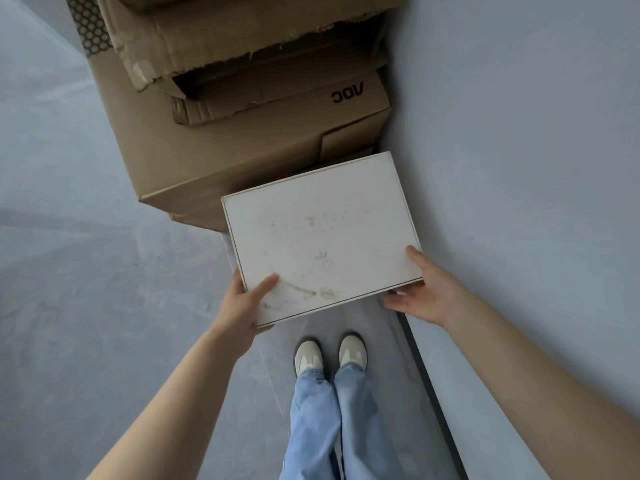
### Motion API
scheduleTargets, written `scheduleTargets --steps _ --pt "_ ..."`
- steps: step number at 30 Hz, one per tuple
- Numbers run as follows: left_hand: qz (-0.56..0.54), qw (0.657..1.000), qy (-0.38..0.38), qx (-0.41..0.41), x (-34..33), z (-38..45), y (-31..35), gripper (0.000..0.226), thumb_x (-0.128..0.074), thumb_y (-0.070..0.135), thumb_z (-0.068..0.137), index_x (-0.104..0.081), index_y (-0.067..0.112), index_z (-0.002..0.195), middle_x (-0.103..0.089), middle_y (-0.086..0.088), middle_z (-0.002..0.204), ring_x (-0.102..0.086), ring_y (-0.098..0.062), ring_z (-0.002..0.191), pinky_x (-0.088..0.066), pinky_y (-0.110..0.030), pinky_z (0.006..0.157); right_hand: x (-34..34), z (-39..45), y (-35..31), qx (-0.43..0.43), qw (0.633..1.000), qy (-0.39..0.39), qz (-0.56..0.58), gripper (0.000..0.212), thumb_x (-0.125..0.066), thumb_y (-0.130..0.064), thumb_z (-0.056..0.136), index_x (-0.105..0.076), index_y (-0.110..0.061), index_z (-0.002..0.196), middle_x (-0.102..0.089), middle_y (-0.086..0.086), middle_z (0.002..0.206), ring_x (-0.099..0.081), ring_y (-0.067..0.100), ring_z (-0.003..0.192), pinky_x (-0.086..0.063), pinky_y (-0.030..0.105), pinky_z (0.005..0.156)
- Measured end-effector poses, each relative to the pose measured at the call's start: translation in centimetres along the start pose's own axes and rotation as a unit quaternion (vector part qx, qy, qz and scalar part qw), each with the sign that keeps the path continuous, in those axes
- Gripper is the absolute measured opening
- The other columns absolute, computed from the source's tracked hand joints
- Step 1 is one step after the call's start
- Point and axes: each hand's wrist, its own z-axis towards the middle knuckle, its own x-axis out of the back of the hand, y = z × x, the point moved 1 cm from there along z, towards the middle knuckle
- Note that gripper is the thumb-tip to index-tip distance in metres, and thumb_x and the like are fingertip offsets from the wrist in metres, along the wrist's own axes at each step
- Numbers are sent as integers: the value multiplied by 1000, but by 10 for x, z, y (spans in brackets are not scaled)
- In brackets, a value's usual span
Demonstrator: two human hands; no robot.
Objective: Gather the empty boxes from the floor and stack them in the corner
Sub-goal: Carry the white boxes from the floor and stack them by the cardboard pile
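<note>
I hold a flat white box [322, 237] with a smudged top in the air in front of me, above the floor. My left hand [244, 303] grips its near left corner, thumb on top and fingers underneath. My right hand [420, 292] grips the near right corner the same way. Just beyond the white box stands a stack of brown cardboard boxes [221, 150] against the wall; the large bottom one carries a box printed AOC [294, 98] and a torn box [225, 39] on top.
A pale wall [519, 168] runs along the right, with a dark baseboard [426, 375] at its foot. The grey tiled floor [86, 289] spreads to the left. My feet in white shoes [329, 351] stand below the white box.
</note>
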Motion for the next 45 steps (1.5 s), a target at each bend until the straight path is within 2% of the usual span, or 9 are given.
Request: scheduleTargets --steps 3,9,18,22,24,27,32,36,45 --pt "4 1000 -5 -5 -12 2 8 34 -69 28 89 -53 37 118 -70 10 113 -67 -17 97 -51 -41 76 -4 -1 -11 35 999 -12 27 30 -58 -38 92 -54 -11 106 -60 14 97 -61 36 87 -46 55 81" --pt "12 1000 -1 -15 -42 11 24 42 -70 33 88 -50 39 124 -67 11 119 -65 -18 107 -52 -44 80 -6 0 -43 68 994 -4 85 17 -59 -27 93 -54 -12 101 -61 14 106 -62 33 90 -51 52 65" --pt "51 997 61 -6 -48 0 29 45 -72 41 85 -45 36 122 -60 11 116 -58 -15 101 -52 -48 87 -3 -3 -34 78 986 -10 145 19 -62 -19 91 -54 -7 103 -56 15 113 -58 33 114 -53 53 85" --pt "69 991 111 -19 -54 -22 39 31 -67 21 91 -42 24 111 -53 4 95 -47 -7 70 -39 -27 60 -1 -30 -25 84 995 7 50 5 -57 -13 93 -54 -9 93 -56 15 105 -59 32 105 -53 45 83" --pt "88 991 101 -10 -57 -44 53 18 -66 14 91 -51 21 99 -57 3 96 -51 -9 74 -41 -28 64 -1 -62 -25 97 995 19 1 8 -57 -14 93 -54 -7 93 -52 20 109 -57 38 105 -49 46 94" --pt "120 991 63 10 -58 -89 72 48 -68 16 88 -51 16 133 -56 -5 120 -54 -20 97 -47 -33 79 1 -118 -20 170 973 48 -150 38 -54 -15 92 -48 9 122 -46 36 124 -52 50 113 -48 47 99" --pt "133 991 -14 -30 -63 -168 102 27 -62 13 93 -62 13 120 -69 -5 108 -68 -24 94 -53 -29 77 20 -207 1 310 873 62 -372 49 -49 -30 93 -40 -18 140 -55 -1 132 -52 17 119 -40 32 101" --pt "104 989 -96 -34 -66 -230 115 23 -58 13 96 -65 11 118 -71 -7 115 -70 -30 102 -56 -32 83 42 -257 21 326 852 63 -406 44 -48 -29 97 -43 -20 139 -54 -3 132 -48 8 106 -34 23 85" --pt "278 944 -120 -127 -55 -306 115 19 -55 10 95 -67 12 110 -74 -6 104 -69 -20 85 -55 -25 78 68 -329 74 353 851 135 -365 38 -50 -29 97 -49 -19 134 -59 -1 128 -53 10 106 -34 21 87"
